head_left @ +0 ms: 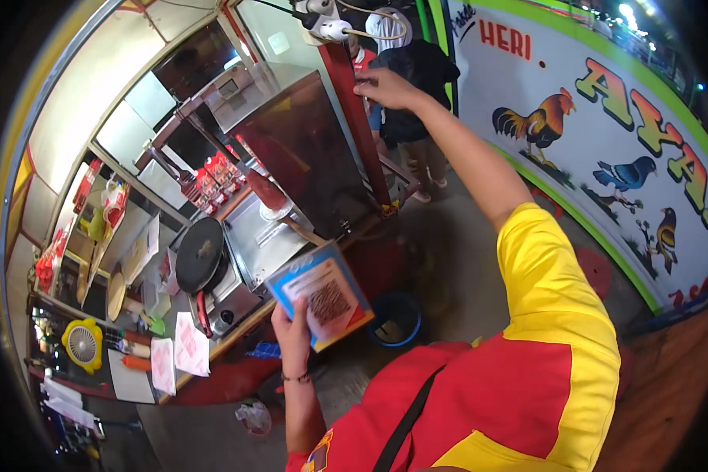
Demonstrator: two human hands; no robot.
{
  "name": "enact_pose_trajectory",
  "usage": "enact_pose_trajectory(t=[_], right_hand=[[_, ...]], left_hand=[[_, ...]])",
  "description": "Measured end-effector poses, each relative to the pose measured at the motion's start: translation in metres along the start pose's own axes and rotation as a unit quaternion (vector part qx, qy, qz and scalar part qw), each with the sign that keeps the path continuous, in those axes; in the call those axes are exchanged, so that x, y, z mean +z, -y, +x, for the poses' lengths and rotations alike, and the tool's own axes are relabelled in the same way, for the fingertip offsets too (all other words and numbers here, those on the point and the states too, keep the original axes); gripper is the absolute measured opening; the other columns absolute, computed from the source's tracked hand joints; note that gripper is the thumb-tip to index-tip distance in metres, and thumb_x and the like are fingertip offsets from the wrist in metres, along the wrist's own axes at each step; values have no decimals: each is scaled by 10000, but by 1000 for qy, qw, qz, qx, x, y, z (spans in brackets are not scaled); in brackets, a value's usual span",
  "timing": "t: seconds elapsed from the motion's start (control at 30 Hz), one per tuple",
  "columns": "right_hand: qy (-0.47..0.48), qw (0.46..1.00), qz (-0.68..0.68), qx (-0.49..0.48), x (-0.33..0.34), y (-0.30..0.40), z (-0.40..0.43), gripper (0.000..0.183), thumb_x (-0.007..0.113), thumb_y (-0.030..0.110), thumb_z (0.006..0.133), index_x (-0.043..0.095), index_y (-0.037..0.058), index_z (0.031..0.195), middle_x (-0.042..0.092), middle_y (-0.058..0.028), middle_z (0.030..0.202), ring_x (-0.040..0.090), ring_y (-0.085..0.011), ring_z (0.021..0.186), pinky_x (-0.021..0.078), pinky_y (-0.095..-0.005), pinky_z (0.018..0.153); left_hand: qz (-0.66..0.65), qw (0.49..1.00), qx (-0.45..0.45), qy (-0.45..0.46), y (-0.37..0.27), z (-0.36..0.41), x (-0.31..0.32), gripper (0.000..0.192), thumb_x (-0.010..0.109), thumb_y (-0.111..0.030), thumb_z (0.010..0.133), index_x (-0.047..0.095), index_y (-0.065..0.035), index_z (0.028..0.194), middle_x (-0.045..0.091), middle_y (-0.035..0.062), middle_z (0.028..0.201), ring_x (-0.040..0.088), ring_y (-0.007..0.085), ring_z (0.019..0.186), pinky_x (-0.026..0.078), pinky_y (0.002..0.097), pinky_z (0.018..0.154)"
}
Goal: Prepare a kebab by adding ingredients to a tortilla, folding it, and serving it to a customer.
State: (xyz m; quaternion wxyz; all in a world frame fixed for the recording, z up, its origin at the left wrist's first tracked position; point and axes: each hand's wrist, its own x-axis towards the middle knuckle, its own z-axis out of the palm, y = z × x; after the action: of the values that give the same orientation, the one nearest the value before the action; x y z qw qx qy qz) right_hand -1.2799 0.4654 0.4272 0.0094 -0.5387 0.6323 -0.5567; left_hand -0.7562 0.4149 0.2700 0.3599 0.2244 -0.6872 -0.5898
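Note:
My left hand [290,333] holds a framed card with a printed code [330,295], its thumb on the front. The card is tilted beside the front edge of a food stall counter. My right hand [389,88] reaches out to a red post [354,112] at the stall's corner. Its fingertips appear to be at the post's edge; whether they grip anything is not clear. Near the card, a cone of meat on a spit [264,189] stands over a steel tray [256,230]. A black frying pan [199,253] with a red handle sits on a griddle or stove.
White papers [192,345], a yellow fan [84,346] and sauce bottles [135,361] line the counter's left end. A blue-rimmed bucket [396,321] stands on the floor. People [416,88] stand beyond the post. A painted banner [566,147] flanks the right. Plugs [330,26] hang above.

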Motion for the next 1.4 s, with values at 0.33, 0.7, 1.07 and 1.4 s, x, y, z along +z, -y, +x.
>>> enact_pose_trajectory(t=[0.33,0.7,1.07,1.4], right_hand=[[93,994,45,27,-58,77,-59,232,746,224,966,650,50,845,608,17,702,555,-49,631,430,-246,587],[-24,998,-44,-36,-58,122,-104,218,778,151,931,641,9,838,593,43,691,501,-19,626,429,-222,555],[-54,992,-108,-19,-65,126,-105,245,811,179,887,655,2,822,587,18,670,496,-45,614,438,-253,556],[-65,983,-167,29,-57,134,-120,246,805,210,871,705,-12,907,692,-90,744,643,-150,676,533,-292,683]], left_hand=[[-20,996,52,76,-43,87,144,244,654,-195,1034,677,12,1161,698,1,998,585,59,892,479,250,809],[-20,966,245,79,-77,157,249,196,581,-91,1042,672,38,1157,725,95,894,604,95,822,514,303,785],[74,933,340,93,-87,157,249,128,584,-41,1010,661,50,1057,636,168,838,620,302,724,496,371,699],[109,950,246,159,-88,132,230,211,672,-94,974,647,20,1150,679,154,925,706,258,848,535,373,752]])
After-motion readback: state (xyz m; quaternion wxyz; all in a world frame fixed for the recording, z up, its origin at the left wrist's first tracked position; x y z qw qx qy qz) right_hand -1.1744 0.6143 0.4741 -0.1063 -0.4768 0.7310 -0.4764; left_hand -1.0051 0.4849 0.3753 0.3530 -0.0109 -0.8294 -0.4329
